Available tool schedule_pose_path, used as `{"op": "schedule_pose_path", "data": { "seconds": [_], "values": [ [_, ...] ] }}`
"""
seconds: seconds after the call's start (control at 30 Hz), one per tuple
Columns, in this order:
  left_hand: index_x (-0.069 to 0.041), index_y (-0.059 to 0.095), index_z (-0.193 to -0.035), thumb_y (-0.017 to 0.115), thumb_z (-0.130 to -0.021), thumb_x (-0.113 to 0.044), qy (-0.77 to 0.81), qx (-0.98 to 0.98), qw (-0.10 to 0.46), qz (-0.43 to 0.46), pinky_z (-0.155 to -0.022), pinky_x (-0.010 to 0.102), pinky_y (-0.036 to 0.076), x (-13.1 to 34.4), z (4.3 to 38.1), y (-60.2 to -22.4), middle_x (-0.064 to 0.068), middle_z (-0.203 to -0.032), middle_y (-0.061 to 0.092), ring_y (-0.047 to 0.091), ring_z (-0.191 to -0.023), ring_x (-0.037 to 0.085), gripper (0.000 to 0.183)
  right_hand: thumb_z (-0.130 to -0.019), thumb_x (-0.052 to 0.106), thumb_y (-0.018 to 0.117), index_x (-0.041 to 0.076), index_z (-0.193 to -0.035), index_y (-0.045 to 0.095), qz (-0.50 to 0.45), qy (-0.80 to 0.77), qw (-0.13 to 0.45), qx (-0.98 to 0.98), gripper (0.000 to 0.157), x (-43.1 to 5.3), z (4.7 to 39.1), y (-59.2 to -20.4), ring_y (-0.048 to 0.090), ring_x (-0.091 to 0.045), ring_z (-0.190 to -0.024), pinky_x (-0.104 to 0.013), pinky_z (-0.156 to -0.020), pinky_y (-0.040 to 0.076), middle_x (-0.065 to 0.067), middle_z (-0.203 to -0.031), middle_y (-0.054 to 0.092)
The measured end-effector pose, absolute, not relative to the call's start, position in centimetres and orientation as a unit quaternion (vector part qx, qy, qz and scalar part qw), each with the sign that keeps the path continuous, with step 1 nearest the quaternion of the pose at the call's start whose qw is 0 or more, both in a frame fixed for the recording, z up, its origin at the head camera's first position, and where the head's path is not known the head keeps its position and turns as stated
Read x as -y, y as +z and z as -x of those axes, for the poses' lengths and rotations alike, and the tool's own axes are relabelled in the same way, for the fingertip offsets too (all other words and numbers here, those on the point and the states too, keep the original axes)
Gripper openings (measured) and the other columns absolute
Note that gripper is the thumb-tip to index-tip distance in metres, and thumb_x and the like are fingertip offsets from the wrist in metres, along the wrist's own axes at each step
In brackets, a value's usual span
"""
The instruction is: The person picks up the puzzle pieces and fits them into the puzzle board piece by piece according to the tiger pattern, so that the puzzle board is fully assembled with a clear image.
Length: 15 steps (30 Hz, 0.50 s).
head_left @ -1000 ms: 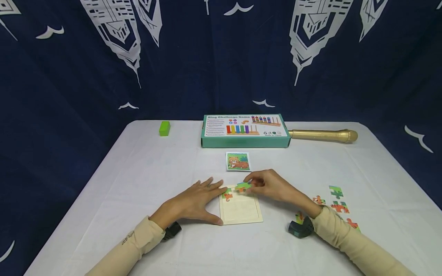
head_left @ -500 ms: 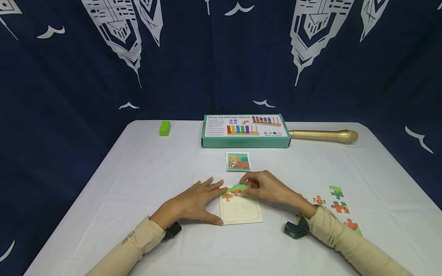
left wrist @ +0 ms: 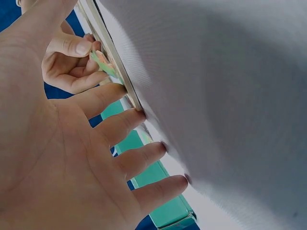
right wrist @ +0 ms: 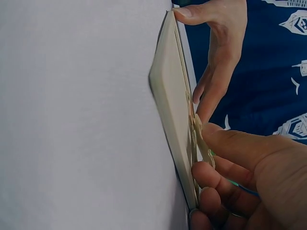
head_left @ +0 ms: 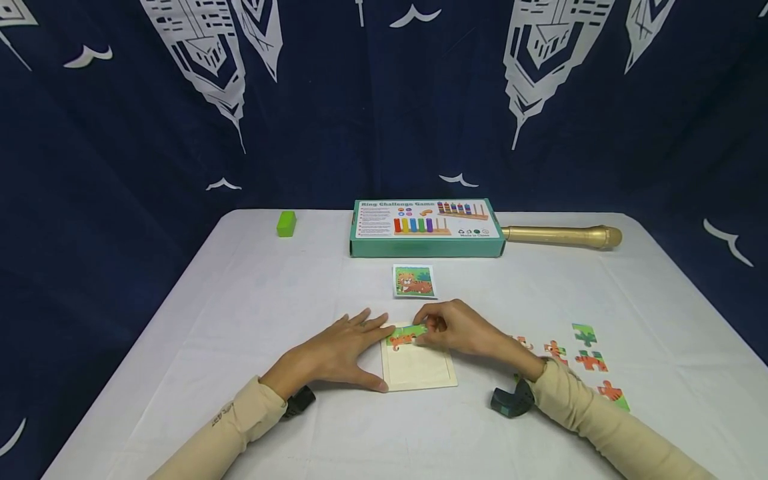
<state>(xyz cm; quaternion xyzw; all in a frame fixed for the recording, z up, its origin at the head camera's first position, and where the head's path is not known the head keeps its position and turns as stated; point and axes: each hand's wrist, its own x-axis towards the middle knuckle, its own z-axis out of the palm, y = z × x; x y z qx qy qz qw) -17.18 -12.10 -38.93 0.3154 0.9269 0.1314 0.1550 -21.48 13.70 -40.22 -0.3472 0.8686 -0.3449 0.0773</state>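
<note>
A shallow pale puzzle tray lies on the white table in front of me. My left hand spreads its straight fingers at the tray's left side, thumb by the near corner and forefinger at the upper left. One puzzle piece sits in that upper left corner, partly under the forefinger. My right hand pinches a green and orange puzzle piece between thumb and fingers. In the right wrist view this piece is tilted over the tray's surface; in the head view it borders the corner piece.
Beyond the tray lies a tiger picture card. Behind it are a teal game box, a gold microphone-shaped object and a green block. Several loose puzzle pieces lie to the right, some partly hidden by the right arm.
My right hand has moved a little left and nearer with its puzzle piece, bringing it down against the corner piece. The left hand has stayed in place.
</note>
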Motion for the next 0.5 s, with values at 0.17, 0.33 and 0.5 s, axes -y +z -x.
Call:
{"op": "schedule_pose_path", "data": {
  "seconds": [0.17,0.33,0.5],
  "values": [
    [-0.022,0.035,-0.150,0.068,-0.072,-0.069,0.133,-0.927,0.156,-0.315,-0.116,0.054,0.016,12.12,17.14,-38.90,-0.001,-0.158,0.023,0.011,-0.147,0.028,0.096,-0.081,0.022,0.077,0.009,-0.099,0.070,0.348,-0.336,0.071,-0.872,0.023,-13.54,21.44,-40.22,0.043,-0.002,-0.057,-0.017,-0.051,0.035,0.010,-0.066,0.054],
    [-0.022,0.035,-0.150,0.068,-0.073,-0.068,0.134,-0.927,0.158,-0.314,-0.116,0.054,0.015,12.12,17.09,-38.86,-0.001,-0.158,0.023,0.011,-0.147,0.028,0.096,-0.081,0.022,0.078,0.010,-0.097,0.070,0.352,-0.329,0.065,-0.874,0.022,-13.42,21.38,-40.16,0.043,-0.001,-0.056,-0.017,-0.051,0.035,0.011,-0.066,0.053],
    [-0.021,0.035,-0.150,0.068,-0.073,-0.068,0.134,-0.926,0.156,-0.316,-0.116,0.054,0.015,12.12,17.13,-38.88,0.000,-0.158,0.023,0.011,-0.147,0.029,0.096,-0.081,0.023,0.077,0.011,-0.098,0.070,0.355,-0.317,0.060,-0.877,0.021,-13.40,21.38,-40.23,0.043,-0.001,-0.057,-0.017,-0.051,0.036,0.011,-0.066,0.053]
  ]
}}
